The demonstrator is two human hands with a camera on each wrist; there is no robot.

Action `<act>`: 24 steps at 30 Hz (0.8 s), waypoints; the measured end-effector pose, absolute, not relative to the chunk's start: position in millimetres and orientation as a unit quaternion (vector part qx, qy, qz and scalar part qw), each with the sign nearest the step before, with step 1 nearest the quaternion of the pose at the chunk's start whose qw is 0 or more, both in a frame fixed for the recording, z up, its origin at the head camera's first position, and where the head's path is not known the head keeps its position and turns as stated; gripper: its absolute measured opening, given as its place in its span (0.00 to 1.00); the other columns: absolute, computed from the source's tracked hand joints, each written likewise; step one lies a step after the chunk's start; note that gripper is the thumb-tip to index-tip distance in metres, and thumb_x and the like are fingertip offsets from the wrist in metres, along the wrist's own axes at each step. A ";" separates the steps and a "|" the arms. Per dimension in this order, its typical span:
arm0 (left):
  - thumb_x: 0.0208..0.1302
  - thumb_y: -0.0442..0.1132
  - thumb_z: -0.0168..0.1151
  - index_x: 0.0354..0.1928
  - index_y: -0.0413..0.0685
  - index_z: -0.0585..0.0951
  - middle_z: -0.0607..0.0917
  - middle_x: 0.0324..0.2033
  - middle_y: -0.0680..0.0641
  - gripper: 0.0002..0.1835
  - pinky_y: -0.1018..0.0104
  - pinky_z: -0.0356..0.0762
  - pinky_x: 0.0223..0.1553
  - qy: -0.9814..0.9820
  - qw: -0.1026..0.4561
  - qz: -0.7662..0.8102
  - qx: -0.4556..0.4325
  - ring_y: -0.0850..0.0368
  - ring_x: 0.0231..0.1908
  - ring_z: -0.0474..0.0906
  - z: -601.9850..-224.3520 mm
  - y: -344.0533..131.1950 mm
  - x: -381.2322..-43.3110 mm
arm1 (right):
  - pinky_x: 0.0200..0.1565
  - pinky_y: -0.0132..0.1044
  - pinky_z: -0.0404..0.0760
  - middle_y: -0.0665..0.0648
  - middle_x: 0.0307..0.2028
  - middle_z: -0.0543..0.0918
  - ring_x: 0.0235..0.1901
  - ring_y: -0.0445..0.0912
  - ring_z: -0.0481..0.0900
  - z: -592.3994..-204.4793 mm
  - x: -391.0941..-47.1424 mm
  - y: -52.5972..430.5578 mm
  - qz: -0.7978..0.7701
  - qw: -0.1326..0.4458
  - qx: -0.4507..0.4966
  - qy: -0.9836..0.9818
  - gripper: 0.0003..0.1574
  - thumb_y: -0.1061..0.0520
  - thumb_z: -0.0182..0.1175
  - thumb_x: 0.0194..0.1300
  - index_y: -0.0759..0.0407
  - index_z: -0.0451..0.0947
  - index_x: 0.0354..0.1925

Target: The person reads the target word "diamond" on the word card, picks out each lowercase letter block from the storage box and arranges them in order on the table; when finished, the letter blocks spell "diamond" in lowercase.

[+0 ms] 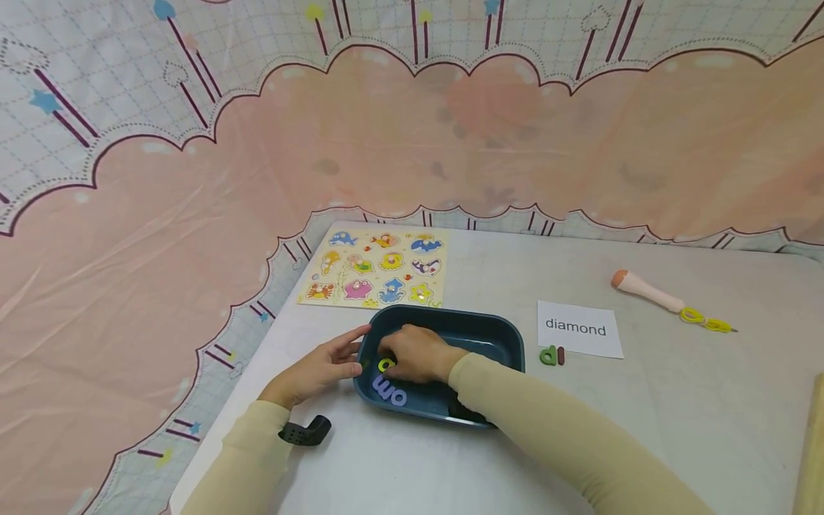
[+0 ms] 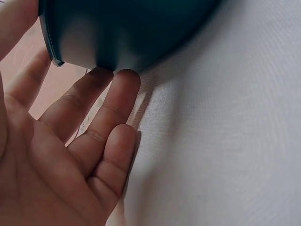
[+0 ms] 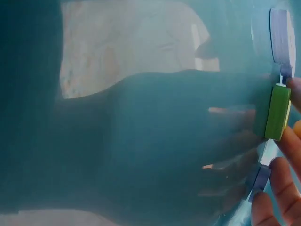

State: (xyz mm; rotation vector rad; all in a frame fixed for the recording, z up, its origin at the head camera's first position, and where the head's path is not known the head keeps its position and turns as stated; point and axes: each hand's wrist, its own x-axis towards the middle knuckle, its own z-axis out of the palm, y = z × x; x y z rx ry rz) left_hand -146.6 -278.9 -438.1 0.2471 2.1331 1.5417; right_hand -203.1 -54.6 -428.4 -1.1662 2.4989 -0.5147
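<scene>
A dark teal tray (image 1: 508,329) sits on the white table. My left hand (image 1: 322,368) touches the tray's left end, its fingers (image 2: 77,99) stretched against the outer wall. My right hand (image 1: 415,352) reaches down inside, thumb and fingertips around a yellow-green letter (image 1: 386,365). Its green side (image 3: 278,113) shows between the fingers in the right wrist view; the palm hides part of the tray. Purple letters (image 1: 389,392) lie beside it at the tray's left end. To the right, a green letter d (image 1: 548,355) and a dark red letter (image 1: 561,355) lie below a card reading "diamond" (image 1: 576,327).
Behind the tray lies a sea-animal puzzle board (image 1: 376,268). A pink toy microphone (image 1: 646,290) with a yellow cord (image 1: 704,320) rests at the back right. A wooden edge (image 1: 811,443) shows at far right. My left wrist wears a black band (image 1: 305,432).
</scene>
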 end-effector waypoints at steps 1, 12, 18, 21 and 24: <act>0.72 0.40 0.61 0.80 0.52 0.51 0.64 0.71 0.33 0.41 0.35 0.58 0.67 0.782 0.246 0.565 0.091 0.36 0.69 0.62 -437.9 -278.8 -146.7 | 0.60 0.43 0.76 0.48 0.44 0.86 0.45 0.43 0.77 -428.1 -202.9 -54.8 -0.181 0.166 -0.410 0.878 0.24 0.46 0.69 0.65 0.53 0.83 0.56; 0.72 0.43 0.62 0.80 0.54 0.53 0.63 0.72 0.34 0.41 0.34 0.56 0.67 0.787 0.245 0.560 0.080 0.36 0.71 0.60 -439.2 -279.8 -147.5 | 0.64 0.44 0.72 0.50 0.52 0.84 0.54 0.46 0.76 -430.6 -205.0 -54.3 -0.184 0.178 -0.399 0.881 0.23 0.51 0.66 0.68 0.53 0.81 0.59; 0.74 0.39 0.59 0.80 0.49 0.51 0.64 0.71 0.31 0.40 0.35 0.55 0.68 0.783 0.241 0.563 0.110 0.35 0.70 0.61 -439.7 -281.1 -148.3 | 0.64 0.43 0.72 0.51 0.53 0.84 0.55 0.46 0.76 -429.8 -205.5 -52.5 -0.188 0.183 -0.398 0.879 0.22 0.54 0.65 0.68 0.54 0.81 0.59; 0.73 0.40 0.59 0.80 0.49 0.51 0.64 0.71 0.31 0.40 0.37 0.57 0.68 0.784 0.240 0.563 0.107 0.36 0.70 0.62 -439.0 -280.4 -147.6 | 0.64 0.43 0.72 0.51 0.52 0.84 0.54 0.46 0.76 -429.2 -206.1 -51.4 -0.190 0.181 -0.398 0.879 0.21 0.55 0.64 0.68 0.54 0.81 0.59; 0.73 0.41 0.59 0.80 0.50 0.51 0.63 0.72 0.32 0.40 0.37 0.58 0.67 0.785 0.241 0.562 0.100 0.36 0.69 0.63 -438.1 -280.1 -146.1 | 0.64 0.43 0.72 0.51 0.52 0.84 0.53 0.46 0.77 -428.8 -206.3 -51.1 -0.192 0.179 -0.400 0.878 0.21 0.55 0.64 0.68 0.55 0.81 0.58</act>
